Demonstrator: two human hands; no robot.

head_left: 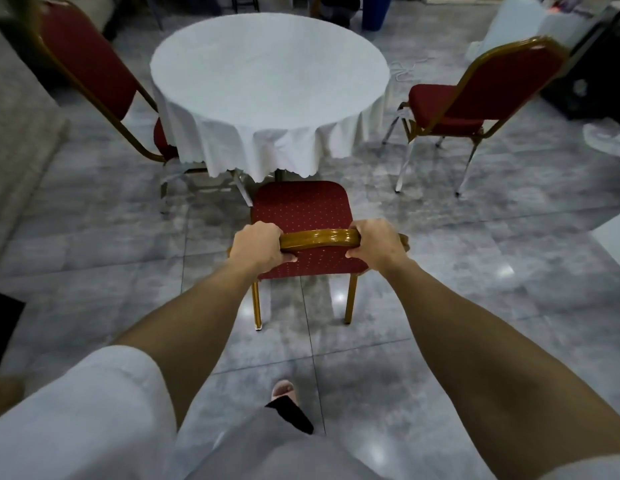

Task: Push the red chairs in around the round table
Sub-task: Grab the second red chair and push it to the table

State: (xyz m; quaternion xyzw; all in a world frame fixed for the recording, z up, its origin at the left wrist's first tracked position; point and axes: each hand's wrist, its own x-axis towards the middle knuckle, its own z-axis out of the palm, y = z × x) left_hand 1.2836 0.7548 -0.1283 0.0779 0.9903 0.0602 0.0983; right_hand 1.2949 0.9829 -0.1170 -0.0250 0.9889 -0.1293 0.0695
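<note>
Round table (pixel 267 81) stands central on the tiled floor (pixel 474 271). The near chair (pixel 301 209) sits just beside its near edge, cloth (pixel 267 157) overhanging. Both hands, left (pixel 258 247) and right (pixel 376 245), clamp the top rail; pushing crooked could snag the cloth.

I read this as a banquet or function hall. I see a round desk (pixel 267 74) draped in a white scalloped cloth (pixel 260 150), ringed by red upholstered banquet chairs with gold metal frames: one at the left (pixel 83 60), one at the right (pixel 492 88), one nearest me (pixel 301 209). The floor (pixel 474 237) is glossy grey marble-look tile that mirrors ceiling lights. Along the far right I make out more white-draped furniture (pixel 516 26), too blurred to identify.
</note>
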